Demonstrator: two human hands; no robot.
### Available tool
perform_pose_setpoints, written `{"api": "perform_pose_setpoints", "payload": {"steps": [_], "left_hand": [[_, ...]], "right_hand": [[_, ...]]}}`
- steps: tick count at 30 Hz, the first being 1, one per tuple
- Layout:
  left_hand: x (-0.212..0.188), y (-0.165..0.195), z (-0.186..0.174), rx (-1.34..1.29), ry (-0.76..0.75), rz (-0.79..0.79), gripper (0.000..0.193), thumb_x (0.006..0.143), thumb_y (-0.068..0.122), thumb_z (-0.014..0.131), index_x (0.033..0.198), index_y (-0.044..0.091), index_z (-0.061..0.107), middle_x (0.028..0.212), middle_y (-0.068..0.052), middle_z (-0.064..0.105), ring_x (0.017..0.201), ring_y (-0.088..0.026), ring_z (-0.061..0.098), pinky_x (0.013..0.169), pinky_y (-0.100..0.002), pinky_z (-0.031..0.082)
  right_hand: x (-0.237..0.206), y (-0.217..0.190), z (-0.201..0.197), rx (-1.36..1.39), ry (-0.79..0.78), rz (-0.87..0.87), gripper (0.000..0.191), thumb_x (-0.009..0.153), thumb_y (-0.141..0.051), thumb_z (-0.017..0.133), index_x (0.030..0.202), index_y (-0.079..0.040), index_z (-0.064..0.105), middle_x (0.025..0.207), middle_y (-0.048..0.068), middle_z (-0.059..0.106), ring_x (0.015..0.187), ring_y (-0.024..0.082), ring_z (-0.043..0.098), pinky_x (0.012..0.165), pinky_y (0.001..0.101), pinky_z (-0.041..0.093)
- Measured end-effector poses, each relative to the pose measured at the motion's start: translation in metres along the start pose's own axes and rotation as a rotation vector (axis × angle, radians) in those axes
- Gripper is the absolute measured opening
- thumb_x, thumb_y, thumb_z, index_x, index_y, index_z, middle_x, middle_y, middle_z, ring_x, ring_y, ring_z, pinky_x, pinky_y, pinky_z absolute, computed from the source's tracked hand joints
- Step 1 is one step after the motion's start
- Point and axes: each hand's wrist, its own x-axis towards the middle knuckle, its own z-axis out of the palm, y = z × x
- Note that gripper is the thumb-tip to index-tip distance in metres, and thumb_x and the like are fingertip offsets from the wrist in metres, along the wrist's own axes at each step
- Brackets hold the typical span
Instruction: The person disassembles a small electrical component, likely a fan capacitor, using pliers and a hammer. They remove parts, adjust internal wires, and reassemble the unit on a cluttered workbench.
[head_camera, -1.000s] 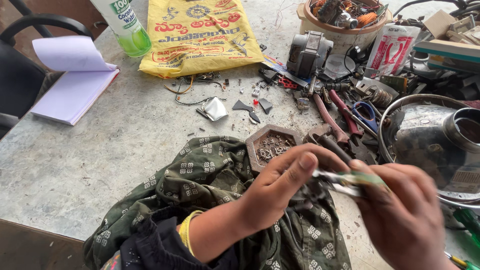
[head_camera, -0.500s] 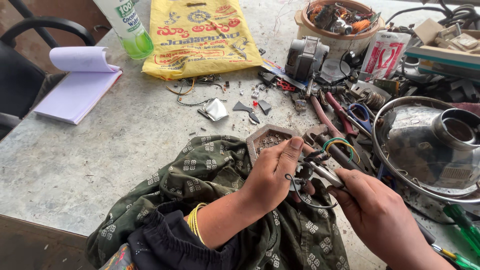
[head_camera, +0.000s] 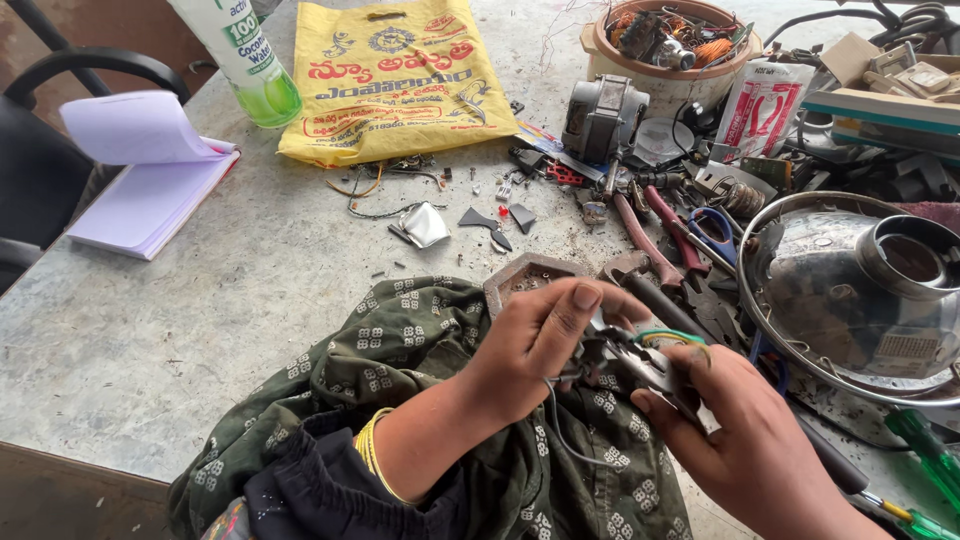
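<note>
My left hand (head_camera: 540, 350) and my right hand (head_camera: 745, 445) meet over a green patterned cloth (head_camera: 400, 400) on the table. Together they grip a small dark metal part (head_camera: 625, 360) with green and yellow wires (head_camera: 668, 337) looping off it. A thin dark wire hangs down from the part over the cloth. My left thumb and fingers pinch its near end; my right fingers close on its far end. A hexagonal metal dish (head_camera: 530, 275) of small bits sits just behind my left hand.
A yellow plastic bag (head_camera: 395, 75), green bottle (head_camera: 245, 60) and open notepad (head_camera: 140, 175) lie at the back left. Pliers and scissors (head_camera: 680, 235), a small motor (head_camera: 605, 115), a bowl of parts (head_camera: 665, 45) and a chrome headlamp shell (head_camera: 860, 290) crowd the right. Screwdrivers (head_camera: 920, 450) lie at the right edge.
My hands have drawn closer together and lower over the cloth. My right hand has shifted its grip along the small part, and the wires are now bunched between both hands.
</note>
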Motion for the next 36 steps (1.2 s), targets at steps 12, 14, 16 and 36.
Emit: {"api": "perform_pose_setpoints", "payload": {"steps": [12, 14, 16, 36], "left_hand": [[0.005, 0.017, -0.015, 0.224, -0.135, 0.270, 0.060, 0.112, 0.061, 0.043, 0.135, 0.011, 0.065, 0.121, -0.006, 0.065, 0.118, -0.017, 0.056, 0.108, -0.032, 0.045], [0.004, 0.017, -0.013, 0.214, -0.168, 0.250, 0.056, 0.112, 0.059, 0.048, 0.136, 0.012, 0.065, 0.123, -0.006, 0.064, 0.118, -0.018, 0.057, 0.109, -0.032, 0.045], [0.003, 0.016, -0.011, 0.277, -0.173, 0.263, 0.051, 0.110, 0.056, 0.057, 0.138, 0.013, 0.063, 0.125, -0.005, 0.065, 0.120, -0.018, 0.058, 0.111, -0.032, 0.047], [-0.007, 0.017, 0.004, 0.561, -0.314, 0.434, 0.064, 0.097, 0.030, 0.080, 0.150, 0.024, 0.044, 0.147, 0.000, 0.050, 0.132, -0.019, 0.058, 0.116, -0.034, 0.048]], "right_hand": [[-0.002, 0.021, 0.008, -0.001, -0.088, -0.242, 0.033, 0.086, -0.032, 0.078, 0.113, -0.014, 0.073, 0.115, 0.008, 0.067, 0.113, 0.026, 0.063, 0.095, 0.0370, 0.049], [-0.002, 0.024, 0.001, 0.234, -0.067, -0.075, 0.032, 0.093, -0.030, 0.069, 0.118, -0.010, 0.074, 0.123, 0.009, 0.066, 0.117, 0.026, 0.063, 0.099, 0.0379, 0.048], [-0.003, 0.030, -0.010, 0.607, -0.063, 0.236, 0.034, 0.105, -0.025, 0.055, 0.124, -0.004, 0.073, 0.126, 0.012, 0.064, 0.119, 0.026, 0.066, 0.102, 0.0407, 0.048], [-0.015, 0.052, 0.011, 0.525, -0.035, 0.167, 0.040, 0.082, 0.003, 0.073, 0.121, 0.003, 0.064, 0.133, 0.011, 0.065, 0.102, 0.015, 0.068, 0.079, 0.0285, 0.057]]}}
